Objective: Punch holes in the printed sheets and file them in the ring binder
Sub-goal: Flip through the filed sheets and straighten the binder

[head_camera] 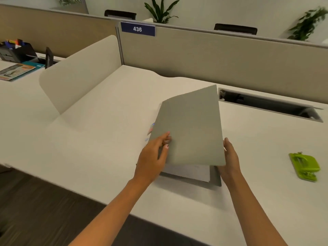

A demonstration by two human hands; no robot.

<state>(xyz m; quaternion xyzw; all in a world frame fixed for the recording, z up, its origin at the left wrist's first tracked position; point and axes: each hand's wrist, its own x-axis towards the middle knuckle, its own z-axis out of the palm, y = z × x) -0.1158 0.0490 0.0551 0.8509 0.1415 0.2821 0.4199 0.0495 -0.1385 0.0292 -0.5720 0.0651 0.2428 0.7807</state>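
An office — desk point(106, 121) with partition panels point(213, 55), a sign point(137, 29) reading 436.

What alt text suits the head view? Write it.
A grey binder cover stands half raised over white sheets on a pale desk; the left hand pinches its left edge, the right hand touches its right edge. A green hole punch lies further right.

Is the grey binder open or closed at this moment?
Partly open: its cover is lifted at a slant, held by the left hand and right hand, and white sheets show beneath it.
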